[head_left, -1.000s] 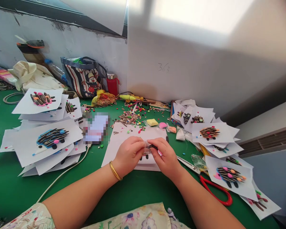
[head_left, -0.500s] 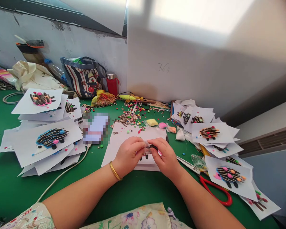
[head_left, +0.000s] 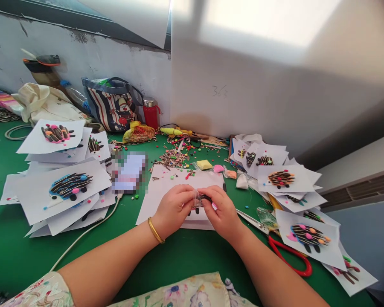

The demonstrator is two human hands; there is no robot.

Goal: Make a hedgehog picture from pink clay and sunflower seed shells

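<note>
Both hands meet over a white sheet of paper (head_left: 160, 196) in the middle of the table. Between them is a small clear plastic wrapper (head_left: 198, 198) with a dark, clay-like lump (head_left: 206, 197) showing at its right side. My left hand (head_left: 175, 209), with a gold bangle at the wrist, pinches the wrapper's left side. My right hand (head_left: 220, 211) is closed around the dark lump and the wrapper's right side. Beneath the fingers, black and pink bits on the sheet are partly hidden.
Paper stacks with seed hedgehogs stand left (head_left: 64, 192) and right (head_left: 310, 234). Red-handled scissors (head_left: 289, 256) lie beside my right forearm. Behind the sheet are sunflower seeds (head_left: 173, 157), yellow clay (head_left: 204, 164) and pink clay (head_left: 218, 168). A phone (head_left: 128, 172) with a cable lies left.
The hands and the wrapper stay in almost the same place, with only a slight shift of the fingers. The surroundings look unchanged apart from a small camera movement.
</note>
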